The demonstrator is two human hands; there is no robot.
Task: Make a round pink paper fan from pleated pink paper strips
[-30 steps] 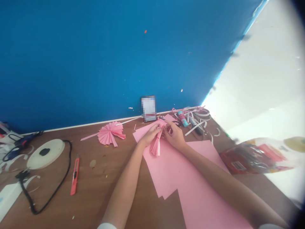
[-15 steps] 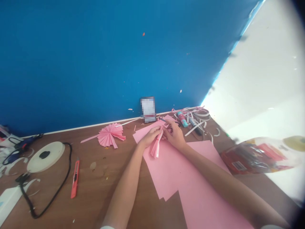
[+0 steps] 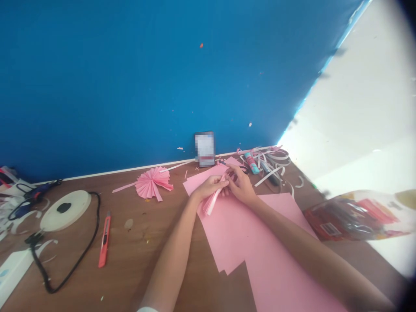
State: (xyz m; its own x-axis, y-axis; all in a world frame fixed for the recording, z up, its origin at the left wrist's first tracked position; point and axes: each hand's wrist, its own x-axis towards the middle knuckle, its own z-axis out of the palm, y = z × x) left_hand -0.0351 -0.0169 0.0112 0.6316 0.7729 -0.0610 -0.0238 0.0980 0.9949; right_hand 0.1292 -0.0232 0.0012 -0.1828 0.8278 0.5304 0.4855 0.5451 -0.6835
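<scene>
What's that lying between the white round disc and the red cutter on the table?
A black cable lies there on the brown table, curving down between the white disc and the red cutter. The head view shows it.

brown table (image 3: 139, 255), pink sheets (image 3: 260, 242), orange cutter (image 3: 104, 239)

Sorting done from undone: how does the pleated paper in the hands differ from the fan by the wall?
The pleated paper is squeezed into a narrow bundle; the fan is spread wide. The pleated paper is pinched by the left hand and right hand; the fan lies untouched on the table. Both are pink, accordion-folded.
</scene>
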